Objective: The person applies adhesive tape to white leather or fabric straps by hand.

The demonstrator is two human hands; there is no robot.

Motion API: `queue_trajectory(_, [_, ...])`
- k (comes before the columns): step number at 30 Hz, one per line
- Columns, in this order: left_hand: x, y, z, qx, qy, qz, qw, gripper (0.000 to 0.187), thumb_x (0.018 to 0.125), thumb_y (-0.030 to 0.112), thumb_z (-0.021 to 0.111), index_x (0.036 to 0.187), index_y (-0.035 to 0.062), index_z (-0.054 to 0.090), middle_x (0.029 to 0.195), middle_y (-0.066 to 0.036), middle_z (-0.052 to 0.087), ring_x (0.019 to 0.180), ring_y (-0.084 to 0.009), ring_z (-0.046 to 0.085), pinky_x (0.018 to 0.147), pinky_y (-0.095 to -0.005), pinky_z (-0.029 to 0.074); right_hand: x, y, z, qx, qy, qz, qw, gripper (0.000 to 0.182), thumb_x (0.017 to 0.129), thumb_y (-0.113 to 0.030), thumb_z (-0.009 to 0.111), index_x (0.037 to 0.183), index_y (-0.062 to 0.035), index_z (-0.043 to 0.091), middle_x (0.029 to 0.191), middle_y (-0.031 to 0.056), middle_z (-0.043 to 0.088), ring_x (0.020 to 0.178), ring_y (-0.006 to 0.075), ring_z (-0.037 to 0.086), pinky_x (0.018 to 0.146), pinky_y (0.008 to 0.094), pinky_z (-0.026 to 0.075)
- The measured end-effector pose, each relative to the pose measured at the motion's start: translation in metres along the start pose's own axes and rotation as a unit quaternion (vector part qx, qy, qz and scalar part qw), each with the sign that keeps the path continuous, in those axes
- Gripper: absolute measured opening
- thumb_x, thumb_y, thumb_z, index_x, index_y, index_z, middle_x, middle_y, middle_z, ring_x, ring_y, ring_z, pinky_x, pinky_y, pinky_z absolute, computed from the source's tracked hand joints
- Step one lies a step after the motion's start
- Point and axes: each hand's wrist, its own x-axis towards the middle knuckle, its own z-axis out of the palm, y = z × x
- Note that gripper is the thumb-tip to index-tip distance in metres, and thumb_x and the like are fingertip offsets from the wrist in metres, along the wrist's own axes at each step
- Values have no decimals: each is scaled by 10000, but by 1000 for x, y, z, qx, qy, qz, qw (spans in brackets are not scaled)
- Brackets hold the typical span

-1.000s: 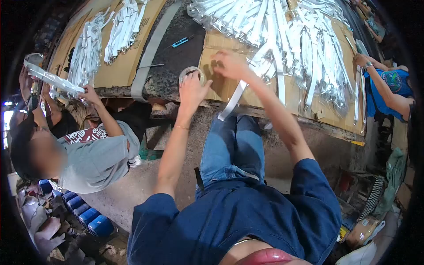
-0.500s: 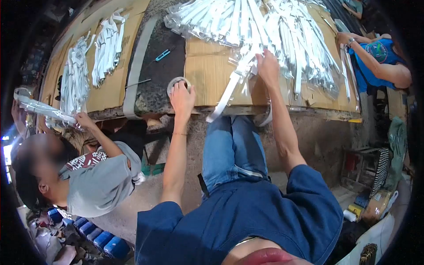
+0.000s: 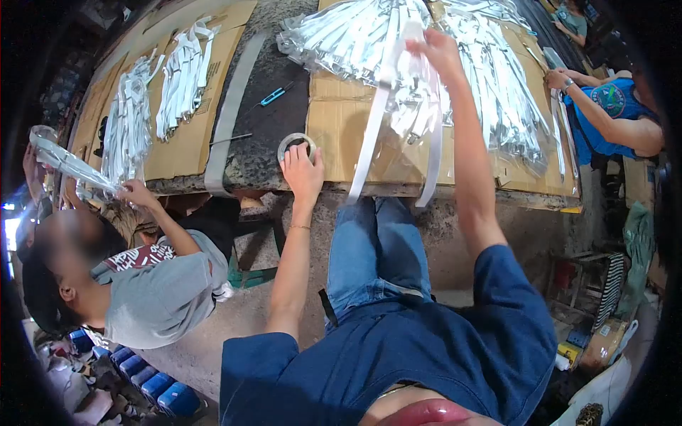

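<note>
My right hand (image 3: 440, 54) is closed on a white strap (image 3: 370, 138), lifted above the cardboard. Both long ends of the strap hang down, one on each side, towards the table's front edge. Behind and under it lies a fanned pile of white straps in clear plastic (image 3: 355, 32), with metal-looking bits at their near ends. My left hand (image 3: 303, 172) rests at the front edge, its fingers hooked over the near rim of a roll of tape (image 3: 285, 144) on the dark tabletop.
A small blue cutter-like tool (image 3: 273, 96) and a thin rod (image 3: 231, 139) lie left of the tape. More bundled straps (image 3: 128, 121) lie on cardboard further left. One person (image 3: 163, 277) at left holds a plastic-wrapped bundle; another (image 3: 614, 106) works at the right.
My right hand has risen away from the table edge, lifting the strap so its two ends now hang apart. My left hand stays on the tape roll. The whole view has shifted slightly.
</note>
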Motion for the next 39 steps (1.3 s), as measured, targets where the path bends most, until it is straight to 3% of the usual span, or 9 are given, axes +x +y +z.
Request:
queue_trajectory(2, [1,2,-1,1,3,-1,1000,269,841,266,673,1000,56,615,965,-103,599,963,-296,556,867,-437,409,55,9,13,-25,17,-50,998,267,783,-166,761,851,65,644,782,139,698,734,204,684,685,302,524])
queue_trajectory(3, [1,1,-1,7,6,-4,1000,269,841,266,673,1000,56,615,965,-103,599,963,-296,556,867,-437,409,104,52,15,-11,-54,-33,998,530,739,-355,813,1028,64,663,802,90,671,719,153,622,694,311,485])
queue_trajectory(6, [1,-1,-2,-7,-9,-5,1000,272,833,260,676,1003,57,611,990,-106,607,987,-298,561,876,-444,411,167,92,37,-286,-91,13,954,483,761,-362,787,997,44,673,806,141,680,769,230,661,751,348,507])
queue_trajectory(9, [5,3,-2,-19,-20,-44,999,272,827,259,683,994,59,608,1011,-110,617,996,-298,559,892,-445,411,99,41,95,-370,131,-116,912,435,770,-315,766,1071,-26,647,1031,198,667,948,347,649,777,430,535])
queue_trajectory(11, [12,8,-4,-25,-41,-71,996,293,830,292,675,984,51,612,1014,-132,638,997,-312,580,892,-449,427,27,50,142,-103,-141,-195,965,407,799,-214,721,1173,-75,636,1112,184,632,1024,350,610,883,418,506])
queue_trajectory(13, [24,12,-9,43,-108,-90,989,300,847,322,644,976,52,626,978,-149,658,962,-344,609,864,-441,461,-51,26,165,-296,-301,-317,849,421,757,-151,717,1167,-81,650,1128,155,613,1082,332,575,944,398,472])
queue_trajectory(25, [43,28,-73,34,-151,-59,986,228,848,257,603,892,33,604,805,-231,661,793,-422,643,706,-517,496,-123,9,154,-131,-310,-152,929,135,850,-102,592,880,9,664,820,145,682,752,328,657,739,411,518])
queue_trajectory(28, [28,53,-127,25,-199,-61,978,225,846,266,608,930,58,593,797,-227,656,782,-424,639,694,-519,495,-163,-21,128,9,-390,-2,921,115,899,-92,607,907,23,610,717,92,659,652,125,604,644,281,492])
queue_trajectory(39, [-187,71,-181,-125,-494,4,860,191,903,246,569,1057,156,636,825,-183,681,790,-415,648,684,-517,507,-423,4,72,83,-331,238,909,218,829,-33,671,1033,-25,595,739,121,694,683,156,665,637,329,518])
